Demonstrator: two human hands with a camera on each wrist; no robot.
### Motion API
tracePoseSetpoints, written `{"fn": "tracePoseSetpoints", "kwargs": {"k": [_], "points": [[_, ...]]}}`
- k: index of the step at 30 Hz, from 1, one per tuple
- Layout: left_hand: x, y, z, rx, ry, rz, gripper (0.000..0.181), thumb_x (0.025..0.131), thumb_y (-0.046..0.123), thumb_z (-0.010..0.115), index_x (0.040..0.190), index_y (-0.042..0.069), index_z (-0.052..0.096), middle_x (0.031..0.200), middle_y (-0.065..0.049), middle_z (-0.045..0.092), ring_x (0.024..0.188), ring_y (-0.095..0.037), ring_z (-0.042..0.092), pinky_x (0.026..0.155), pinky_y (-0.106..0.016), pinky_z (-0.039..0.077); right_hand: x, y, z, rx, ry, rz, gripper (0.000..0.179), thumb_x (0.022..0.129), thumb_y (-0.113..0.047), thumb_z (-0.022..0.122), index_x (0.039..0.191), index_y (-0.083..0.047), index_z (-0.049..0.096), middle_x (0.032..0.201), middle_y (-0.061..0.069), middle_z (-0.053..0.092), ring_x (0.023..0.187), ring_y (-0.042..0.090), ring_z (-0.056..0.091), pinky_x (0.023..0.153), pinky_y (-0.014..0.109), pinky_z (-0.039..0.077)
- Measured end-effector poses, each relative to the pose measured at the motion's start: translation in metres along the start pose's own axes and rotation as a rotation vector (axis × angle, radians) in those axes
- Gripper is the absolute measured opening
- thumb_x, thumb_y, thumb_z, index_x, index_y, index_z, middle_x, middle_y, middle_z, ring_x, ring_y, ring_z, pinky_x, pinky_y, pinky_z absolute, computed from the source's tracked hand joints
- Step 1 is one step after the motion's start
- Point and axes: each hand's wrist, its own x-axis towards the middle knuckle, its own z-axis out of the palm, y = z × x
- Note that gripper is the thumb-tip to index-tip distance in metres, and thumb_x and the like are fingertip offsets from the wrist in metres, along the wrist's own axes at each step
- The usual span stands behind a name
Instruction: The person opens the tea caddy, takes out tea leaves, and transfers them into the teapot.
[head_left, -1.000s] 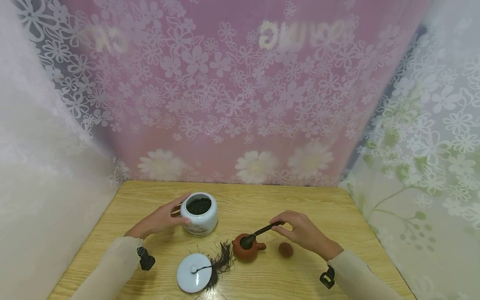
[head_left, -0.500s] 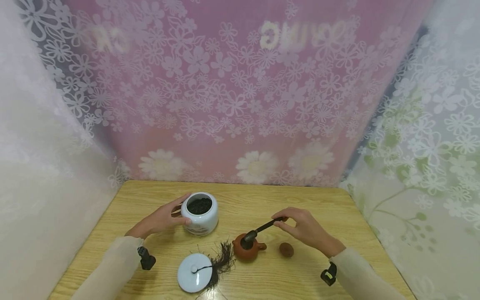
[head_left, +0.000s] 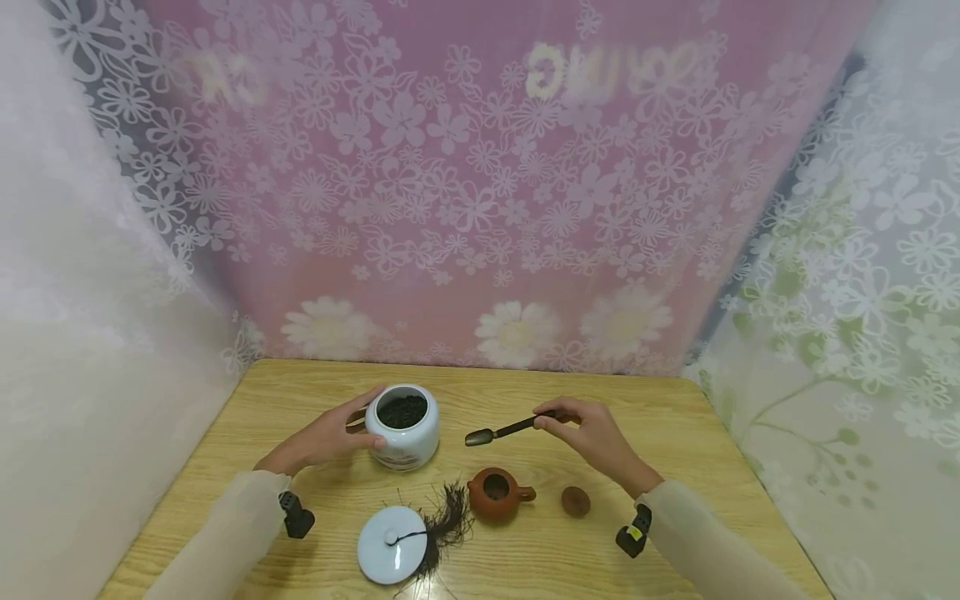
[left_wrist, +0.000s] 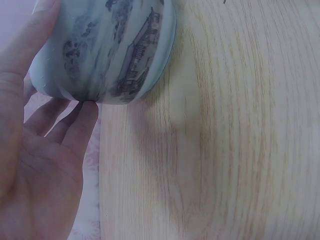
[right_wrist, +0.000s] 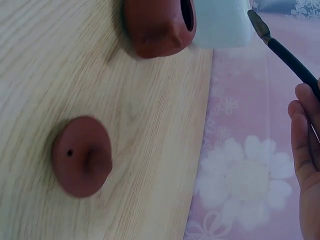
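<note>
My left hand [head_left: 330, 435] grips the side of a white porcelain tea jar [head_left: 411, 446], thumb in front and fingers behind. Dark tea leaves [head_left: 402, 412] show inside its uncovered mouth; in the left wrist view the jar's wall [left_wrist: 100, 55] bears a printed landscape. My right hand [head_left: 592, 429] pinches the dark handle of a tea scoop [head_left: 480, 437], held in the air between the jar and a small reddish-brown teapot [head_left: 495, 497]. The scoop's bowl looks empty. Lidless, the teapot stands on the table with something dark inside, its handle pointing right.
The teapot lid [head_left: 576, 501] lies right of the teapot, knob up in the right wrist view. Nearer the front edge is the white jar lid [head_left: 390, 546], with a dark tassel [head_left: 448, 518] tied to its knob. Flowered curtains [head_left: 480, 208] enclose the wooden table [head_left: 300, 554].
My right hand has lifted the tea scoop out of the teapot's mouth, up and toward the jar. The left hand stays on the jar.
</note>
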Motion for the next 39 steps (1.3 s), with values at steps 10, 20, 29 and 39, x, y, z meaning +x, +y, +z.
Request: {"fn": "tracePoseSetpoints", "kwargs": {"k": [10, 20, 29, 39], "points": [[-0.001, -0.001, -0.001, -0.002, -0.003, 0.012, 0.101, 0.099, 0.037, 0.083, 0.176, 0.037, 0.017, 0.184, -0.011, 0.014, 0.165, -0.045, 0.027, 0.129, -0.058, 0.04, 0.034, -0.019, 0.02, 0.01, 0.009, -0.007, 0.016, 0.103, -0.034, 0.079, 0.118, -0.029, 0.082, 0.107, -0.009, 0.082, 0.094, 0.01, 0.077, 0.077, 0.031, 0.061], [-0.001, 0.002, -0.001, -0.02, -0.007, 0.009, 0.101, 0.1, 0.036, 0.082, 0.176, 0.035, 0.017, 0.184, -0.012, 0.015, 0.166, -0.045, 0.027, 0.129, -0.057, 0.04, 0.072, -0.036, 0.04, -0.004, 0.027, -0.097, 0.019, 0.102, -0.028, 0.08, 0.119, -0.02, 0.083, 0.107, -0.004, 0.084, 0.095, 0.017, 0.08, 0.084, 0.043, 0.067], [-0.002, 0.004, -0.001, -0.014, 0.0, -0.005, 0.103, 0.099, 0.036, 0.084, 0.177, 0.033, 0.017, 0.183, -0.013, 0.017, 0.165, -0.044, 0.027, 0.129, -0.057, 0.04, 0.093, -0.047, 0.062, -0.129, 0.011, -0.154, 0.02, 0.103, -0.026, 0.079, 0.121, -0.02, 0.082, 0.105, -0.006, 0.082, 0.091, 0.01, 0.076, 0.073, 0.031, 0.062], [0.0, 0.001, -0.001, -0.001, 0.002, -0.013, 0.103, 0.099, 0.038, 0.083, 0.177, 0.032, 0.017, 0.183, -0.014, 0.019, 0.165, -0.044, 0.029, 0.128, -0.056, 0.041, 0.109, -0.06, 0.076, -0.251, -0.04, -0.245, 0.023, 0.103, -0.023, 0.079, 0.124, -0.012, 0.081, 0.115, 0.005, 0.082, 0.096, 0.016, 0.078, 0.079, 0.033, 0.066]]}}
